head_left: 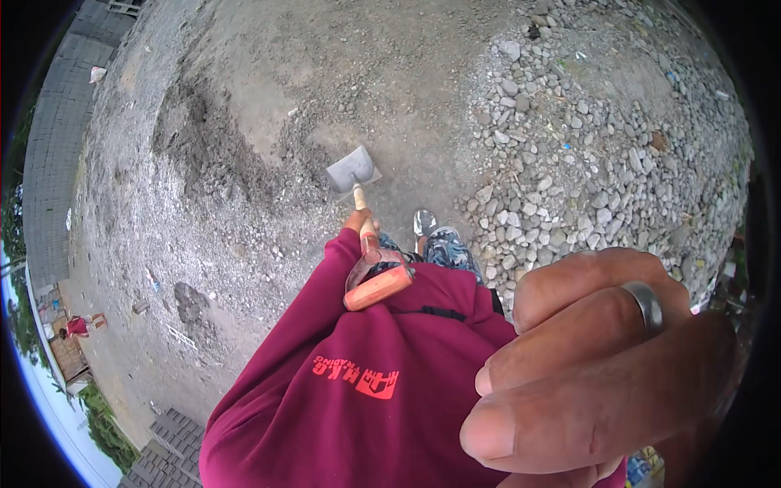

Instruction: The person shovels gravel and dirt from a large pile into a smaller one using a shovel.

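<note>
My left hand [358, 220] is closed round the wooden shaft of a shovel [355, 169]. Its square metal blade points away from me over the gravelly ground. The shovel's worn red D-shaped grip [379, 289] lies against the front of my maroon shirt, with no hand on it. Large and close at the lower right is my right hand [598, 362], raised, fingers curled and pressed together, a silver ring on one of them. The inside of its curl is hidden, so whether it holds anything does not show.
To the right spreads a heap of loose grey stones [561, 171]. Dark, damp sand [199, 134] lies left of the shovel blade. Stacked grey blocks [57, 154] line the far left, and a person in red [77, 327] is at the left edge. My shoe [424, 221] stands near the stones.
</note>
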A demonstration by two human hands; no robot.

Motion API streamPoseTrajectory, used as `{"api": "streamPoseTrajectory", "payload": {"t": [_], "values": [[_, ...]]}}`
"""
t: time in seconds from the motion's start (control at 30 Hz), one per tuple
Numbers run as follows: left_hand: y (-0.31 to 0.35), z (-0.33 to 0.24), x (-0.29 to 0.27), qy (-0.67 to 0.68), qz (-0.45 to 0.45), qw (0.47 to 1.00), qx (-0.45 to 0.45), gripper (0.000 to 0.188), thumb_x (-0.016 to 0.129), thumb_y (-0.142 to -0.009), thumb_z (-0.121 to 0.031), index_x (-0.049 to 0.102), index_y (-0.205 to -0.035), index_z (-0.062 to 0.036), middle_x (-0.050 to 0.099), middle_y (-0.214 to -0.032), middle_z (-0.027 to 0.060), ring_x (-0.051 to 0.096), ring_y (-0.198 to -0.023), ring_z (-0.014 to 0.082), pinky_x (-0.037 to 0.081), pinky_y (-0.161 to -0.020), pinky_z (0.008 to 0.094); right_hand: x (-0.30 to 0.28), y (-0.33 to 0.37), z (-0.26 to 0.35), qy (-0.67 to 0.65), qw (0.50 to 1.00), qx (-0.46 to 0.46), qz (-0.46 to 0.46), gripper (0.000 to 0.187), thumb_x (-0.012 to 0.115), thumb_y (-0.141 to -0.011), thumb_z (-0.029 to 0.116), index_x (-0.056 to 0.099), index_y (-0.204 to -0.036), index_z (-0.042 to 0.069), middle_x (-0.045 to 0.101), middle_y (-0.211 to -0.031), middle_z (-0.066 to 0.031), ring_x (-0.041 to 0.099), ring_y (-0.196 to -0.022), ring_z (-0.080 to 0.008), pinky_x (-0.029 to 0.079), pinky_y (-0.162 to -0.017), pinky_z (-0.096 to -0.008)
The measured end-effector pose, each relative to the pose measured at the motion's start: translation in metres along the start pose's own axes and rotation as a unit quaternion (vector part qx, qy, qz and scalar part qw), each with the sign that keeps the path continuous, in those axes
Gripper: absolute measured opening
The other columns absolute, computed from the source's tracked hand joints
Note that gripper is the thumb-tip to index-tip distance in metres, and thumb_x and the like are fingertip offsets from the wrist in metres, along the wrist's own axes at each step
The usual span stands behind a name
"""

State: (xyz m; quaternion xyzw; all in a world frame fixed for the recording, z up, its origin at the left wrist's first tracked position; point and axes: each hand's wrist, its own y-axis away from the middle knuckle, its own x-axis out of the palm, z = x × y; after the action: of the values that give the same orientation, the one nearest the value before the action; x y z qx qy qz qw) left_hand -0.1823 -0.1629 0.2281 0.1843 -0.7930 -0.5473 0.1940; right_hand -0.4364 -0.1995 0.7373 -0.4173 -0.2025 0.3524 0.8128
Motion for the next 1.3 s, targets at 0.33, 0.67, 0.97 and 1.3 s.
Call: {"api": "streamPoseTrajectory", "payload": {"t": [0.33,0.67,0.97,1.3], "values": [[0.041,0.139,-0.084,-0.057,-0.032,0.998,-0.02,0.02,0.059,-0.077,-0.018,0.059,-0.088,-0.0012,0.061,-0.066,0.0114,0.059,-0.052,0.0232,0.048,-0.048,0.0365,0.161,0.045,-0.011,-0.023,0.997,0.071,-0.017,0.066,0.069,-0.081,0.027,0.043,-0.137,0.003,0.06,-0.1,-0.0163,0.058,-0.076,-0.0176,0.047,-0.068,-0.0287],[0.114,0.248,-0.09,0.137,-0.024,0.99,-0.005,0.029,0.061,-0.078,-0.017,0.057,-0.089,0.0095,0.062,-0.068,0.0164,0.063,-0.054,0.0262,0.051,-0.047,0.039,0.244,0.319,0.02,0.097,0.65,0.722,-0.216,0.056,0.06,-0.091,0.035,0.047,-0.132,-0.001,0.061,-0.099,-0.0102,0.059,-0.088,-0.0164,0.048,-0.078,-0.0306],[0.089,0.426,-0.061,0.141,-0.075,0.987,-0.009,0.023,0.056,-0.083,-0.014,0.052,-0.09,0.0073,0.058,-0.066,0.0145,0.06,-0.051,0.0247,0.052,-0.044,0.038,0.319,0.445,0.099,-0.105,0.418,0.6,-0.674,0.033,0.056,-0.083,0.018,0.055,-0.114,0.004,0.054,-0.066,-0.003,0.053,-0.055,-0.0174,0.048,-0.053,-0.0364],[0.067,0.45,-0.096,0.188,-0.038,0.981,-0.034,0.019,0.059,-0.085,-0.015,0.051,-0.095,-0.0021,0.057,-0.069,0.0098,0.06,-0.053,0.0229,0.05,-0.04,0.0375,0.355,0.565,0.052,-0.204,0.421,0.519,-0.715,0.023,0.054,-0.085,0.027,0.055,-0.082,0.004,0.047,-0.056,-0.002,0.047,-0.048,-0.0172,0.045,-0.048,-0.0346]]}}
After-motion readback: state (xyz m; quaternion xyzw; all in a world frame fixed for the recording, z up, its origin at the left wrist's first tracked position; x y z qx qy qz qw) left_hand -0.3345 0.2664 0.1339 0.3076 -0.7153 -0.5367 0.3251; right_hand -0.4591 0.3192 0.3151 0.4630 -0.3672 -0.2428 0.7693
